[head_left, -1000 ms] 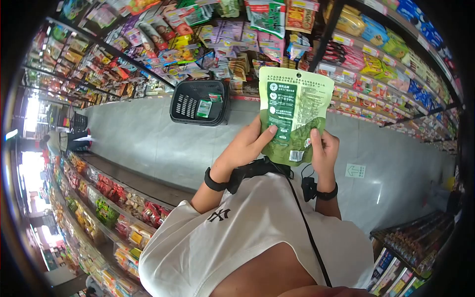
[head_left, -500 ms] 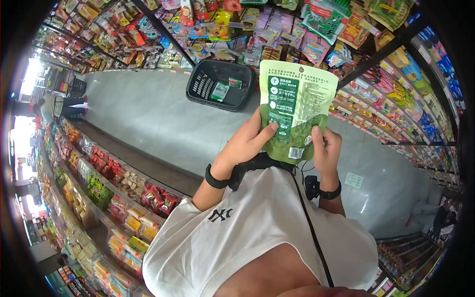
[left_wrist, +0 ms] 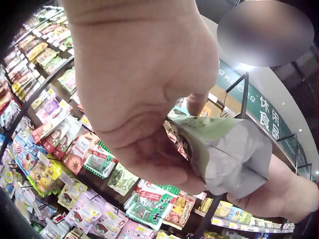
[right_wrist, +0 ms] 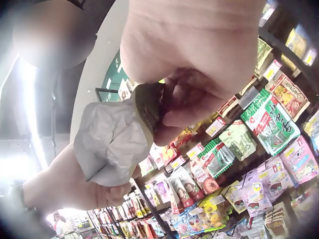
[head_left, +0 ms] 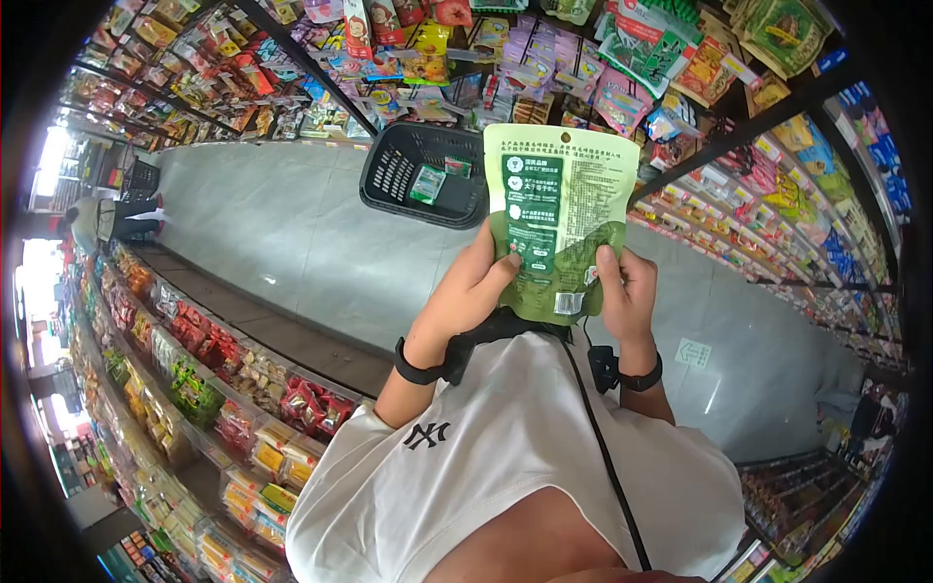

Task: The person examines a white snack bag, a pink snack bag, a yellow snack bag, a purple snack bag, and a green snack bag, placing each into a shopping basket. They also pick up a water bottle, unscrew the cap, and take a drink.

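Observation:
Both hands hold a green snack pouch (head_left: 562, 223) upright before the chest, its printed back facing the wearer. My left hand (head_left: 468, 287) grips the pouch's lower left edge, thumb on the printed side and the other fingers behind it. At the lower right edge, my right hand (head_left: 629, 296) pinches it the same way, the thumb near the barcode. From below, the left wrist view shows the pouch's pale grey bottom (left_wrist: 239, 157) between the two hands. The right wrist view shows the same crinkled bottom (right_wrist: 112, 142) beside the right palm.
A black shopping basket (head_left: 384, 199) with two small green packets (head_left: 428, 183) stands on the grey floor (head_left: 321, 262) beyond the left hand. Hanging snack bags (head_left: 544, 63) fill the shelves ahead. A low snack shelf (head_left: 233, 389) runs along the left. Another person (head_left: 97, 222) is at far left.
The head view has turned, shifting the shelves and basket in frame. Both hands keep their grip on the pouch, which sits slightly further left in the view than half a second ago.

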### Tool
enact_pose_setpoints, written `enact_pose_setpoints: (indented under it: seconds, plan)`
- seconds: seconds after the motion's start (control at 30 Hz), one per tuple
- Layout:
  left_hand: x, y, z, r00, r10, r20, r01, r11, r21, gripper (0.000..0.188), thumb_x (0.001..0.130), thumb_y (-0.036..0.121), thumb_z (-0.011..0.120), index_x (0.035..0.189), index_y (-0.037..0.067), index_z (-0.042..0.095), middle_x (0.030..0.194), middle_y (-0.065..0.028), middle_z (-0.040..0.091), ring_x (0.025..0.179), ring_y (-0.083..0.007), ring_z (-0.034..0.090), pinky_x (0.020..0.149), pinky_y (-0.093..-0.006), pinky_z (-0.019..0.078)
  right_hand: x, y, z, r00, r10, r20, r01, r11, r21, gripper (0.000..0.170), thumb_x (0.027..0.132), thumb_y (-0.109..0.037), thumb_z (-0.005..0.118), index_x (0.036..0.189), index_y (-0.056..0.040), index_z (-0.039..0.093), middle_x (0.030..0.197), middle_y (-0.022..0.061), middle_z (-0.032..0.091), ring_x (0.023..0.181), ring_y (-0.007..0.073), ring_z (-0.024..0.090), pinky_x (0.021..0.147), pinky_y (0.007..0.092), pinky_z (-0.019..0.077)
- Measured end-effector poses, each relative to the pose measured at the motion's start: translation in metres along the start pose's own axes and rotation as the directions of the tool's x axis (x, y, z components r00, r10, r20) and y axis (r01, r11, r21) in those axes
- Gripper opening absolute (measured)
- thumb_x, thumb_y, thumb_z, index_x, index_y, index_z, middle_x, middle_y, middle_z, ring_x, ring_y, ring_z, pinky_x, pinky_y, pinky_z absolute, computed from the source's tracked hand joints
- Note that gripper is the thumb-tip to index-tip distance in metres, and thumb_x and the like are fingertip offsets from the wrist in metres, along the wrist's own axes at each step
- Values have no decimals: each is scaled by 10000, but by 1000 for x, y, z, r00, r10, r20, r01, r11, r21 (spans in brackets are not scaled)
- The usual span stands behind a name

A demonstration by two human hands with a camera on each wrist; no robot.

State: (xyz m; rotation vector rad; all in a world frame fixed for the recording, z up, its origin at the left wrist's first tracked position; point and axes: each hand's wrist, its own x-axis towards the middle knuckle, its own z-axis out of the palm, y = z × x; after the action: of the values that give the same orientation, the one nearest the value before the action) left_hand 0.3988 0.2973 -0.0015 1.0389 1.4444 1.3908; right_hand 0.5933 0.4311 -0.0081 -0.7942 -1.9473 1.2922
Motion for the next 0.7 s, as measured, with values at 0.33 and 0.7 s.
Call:
enact_pose_setpoints:
  seconds: [0.33,0.7]
  plan:
    - [90,4,26,999,33,-25,-31,996,88,539,996,103,452,1511,-51,410,1350,-216,637,1279,-299,603,1114,-389,421,76,37,-49,1000,0,-16,0,999,42,323,1076,-210,601,890,50,649,669,53,609,623,77,509,596,292,443]
    - [159,6,43,994,-109,30,103,981,162,483,1027,134,436,1476,-38,487,1249,-208,684,1142,-297,657,1023,-373,473,119,79,-83,995,75,-63,-70,995,66,406,1103,-285,566,841,25,594,631,22,509,611,74,397,554,299,352]
